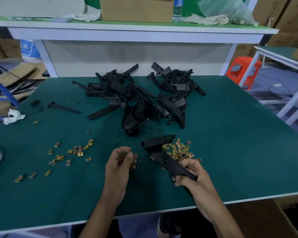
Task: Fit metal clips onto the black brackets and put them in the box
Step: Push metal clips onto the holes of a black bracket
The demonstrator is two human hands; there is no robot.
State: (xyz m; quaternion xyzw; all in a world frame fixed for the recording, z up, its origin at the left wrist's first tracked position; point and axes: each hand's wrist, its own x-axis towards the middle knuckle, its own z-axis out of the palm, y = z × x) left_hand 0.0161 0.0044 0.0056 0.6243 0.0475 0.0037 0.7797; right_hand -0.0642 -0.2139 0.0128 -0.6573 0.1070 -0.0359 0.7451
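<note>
Your right hand grips the black bracket by its near end, fingers and thumb wrapped round the shaft. The bracket's long axis runs from your palm at about 5 o'clock up toward 11 o'clock. At the far end its head bends over and points toward 2 o'clock. It is held just above the bench, near the front edge and a little right of centre.

Your left hand is at 9 o'clock from the bracket, apart from it, with the fingers curled. The fingertips pinch a small metal clip. The clip is too small for you to tell which way it faces.

A heap of gold clips lies on the bench at 3 o'clock from the bracket's shaft, partly hidden behind it. More scattered clips are spread out toward 9 o'clock from your left hand.

The pile of brackets sits at 12 o'clock, mid-bench, in a tangle with arms sticking out every way. A loose black strip lies at 10 o'clock, and a crumpled white tissue is at the left edge.

Part of a cardboard box shows below the bench's front edge at 5 o'clock. You cannot see what is inside it.
</note>
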